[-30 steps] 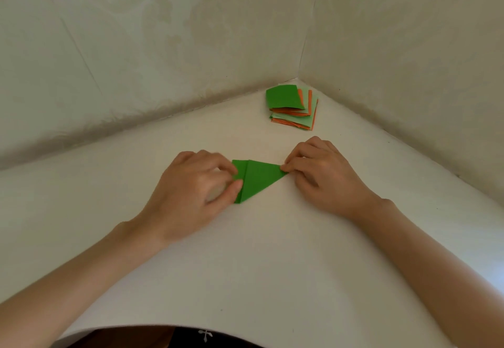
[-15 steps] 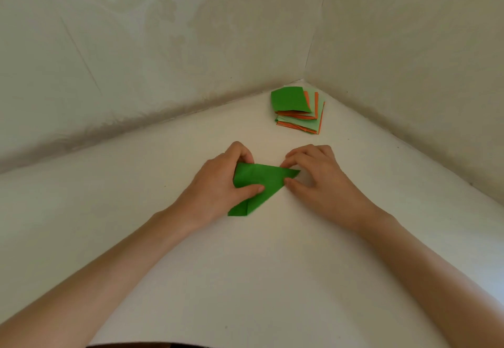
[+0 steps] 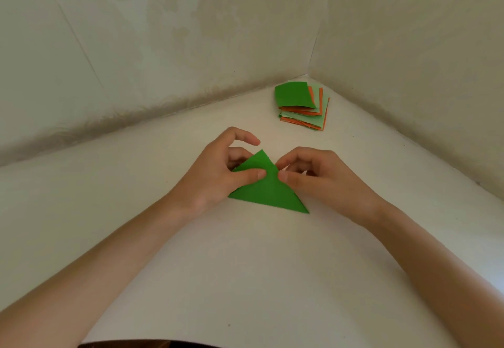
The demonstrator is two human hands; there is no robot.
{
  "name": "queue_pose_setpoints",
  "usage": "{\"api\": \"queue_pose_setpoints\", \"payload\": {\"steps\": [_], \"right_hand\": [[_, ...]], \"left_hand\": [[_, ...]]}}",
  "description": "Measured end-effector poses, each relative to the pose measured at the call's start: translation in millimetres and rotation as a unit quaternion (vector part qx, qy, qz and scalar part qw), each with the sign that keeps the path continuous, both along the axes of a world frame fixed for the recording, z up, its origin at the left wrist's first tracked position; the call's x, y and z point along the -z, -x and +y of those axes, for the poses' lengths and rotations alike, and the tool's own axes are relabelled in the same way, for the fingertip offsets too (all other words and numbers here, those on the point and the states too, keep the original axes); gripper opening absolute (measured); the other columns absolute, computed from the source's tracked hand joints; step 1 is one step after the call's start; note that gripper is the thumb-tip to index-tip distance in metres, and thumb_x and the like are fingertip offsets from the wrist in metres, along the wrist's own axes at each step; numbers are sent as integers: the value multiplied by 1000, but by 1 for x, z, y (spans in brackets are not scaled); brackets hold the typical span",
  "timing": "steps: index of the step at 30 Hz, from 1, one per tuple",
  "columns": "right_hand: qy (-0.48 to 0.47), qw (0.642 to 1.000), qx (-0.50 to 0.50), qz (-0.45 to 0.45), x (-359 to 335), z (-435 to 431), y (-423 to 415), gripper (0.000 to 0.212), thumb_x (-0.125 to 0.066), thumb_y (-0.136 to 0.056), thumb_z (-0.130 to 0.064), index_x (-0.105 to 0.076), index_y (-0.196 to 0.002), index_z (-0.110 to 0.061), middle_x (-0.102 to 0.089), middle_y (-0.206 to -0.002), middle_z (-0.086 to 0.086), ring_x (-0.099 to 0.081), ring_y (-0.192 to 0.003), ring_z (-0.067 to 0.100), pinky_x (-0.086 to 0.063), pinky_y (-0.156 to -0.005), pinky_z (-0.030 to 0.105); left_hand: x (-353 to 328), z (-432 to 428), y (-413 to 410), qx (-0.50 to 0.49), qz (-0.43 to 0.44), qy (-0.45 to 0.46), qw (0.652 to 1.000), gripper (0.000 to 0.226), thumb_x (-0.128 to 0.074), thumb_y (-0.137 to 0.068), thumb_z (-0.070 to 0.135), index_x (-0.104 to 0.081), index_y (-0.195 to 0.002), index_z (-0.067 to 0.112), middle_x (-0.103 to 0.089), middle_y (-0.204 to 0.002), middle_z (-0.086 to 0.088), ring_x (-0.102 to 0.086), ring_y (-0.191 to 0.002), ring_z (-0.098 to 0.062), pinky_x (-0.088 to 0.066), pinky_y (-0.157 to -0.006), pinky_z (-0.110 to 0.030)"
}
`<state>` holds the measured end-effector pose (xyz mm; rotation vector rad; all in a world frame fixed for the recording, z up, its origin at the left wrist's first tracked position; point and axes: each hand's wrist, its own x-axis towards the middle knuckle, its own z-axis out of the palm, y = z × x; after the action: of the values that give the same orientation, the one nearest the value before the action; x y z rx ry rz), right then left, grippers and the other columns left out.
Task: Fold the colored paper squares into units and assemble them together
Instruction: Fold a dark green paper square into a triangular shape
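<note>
Triangle (image 3: 268, 192) edges in left hand (image 3: 212, 181), right hand (image 3: 324, 181)

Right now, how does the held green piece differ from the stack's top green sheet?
The green piece is a folded triangle; the green sheet an unfolded square. The left hand and right hand pinch the green piece; the green sheet lies untouched atop the stack. Both dark green.

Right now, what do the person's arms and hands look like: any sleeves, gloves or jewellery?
The left forearm and right forearm are bare to the frame edges, no sleeves in view. The left hand and right hand show no gloves, rings, watch or bracelets.
</note>
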<state>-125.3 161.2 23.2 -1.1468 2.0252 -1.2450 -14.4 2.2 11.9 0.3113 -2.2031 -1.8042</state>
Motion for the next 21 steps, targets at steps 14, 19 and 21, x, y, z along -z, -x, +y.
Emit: {"api": "queue_pose_setpoints", "payload": {"steps": [14, 19, 21], "right_hand": [[59, 981, 83, -167, 1, -3, -9, 14, -65, -82, -23, -61, -78, -10, -70, -72, -1, -53, -65, 7, -37, -56, 20], [84, 972, 106, -189, 2, -4, -6, 36, -61, -76, -38, -69, -89, -6, -63, -83, 14, -52, -73, 21, -39, -62, 29], [89, 974, 112, -177, 5, -6, -8, 17, -64, -83, -23, -68, -90, -7, -65, -78, 9, -55, -68, 15, -42, -61, 26]], "left_hand": [[-3, 3, 0, -89, 29, -132, 987, 9, -57, -90, 6, -65, -91, 2, -73, -76, -4, -69, -70, -12, -55, -65, -21], [2, 4, -3, 6, -60, -67, 996, 8, -60, -88, 6, -68, -88, 7, -73, -78, -5, -67, -68, -12, -54, -62, -21], [3, 5, -4, 35, -62, -43, 997, 8, -61, -88, 7, -68, -89, 10, -74, -81, -8, -66, -69, -14, -52, -63, -23]]}}
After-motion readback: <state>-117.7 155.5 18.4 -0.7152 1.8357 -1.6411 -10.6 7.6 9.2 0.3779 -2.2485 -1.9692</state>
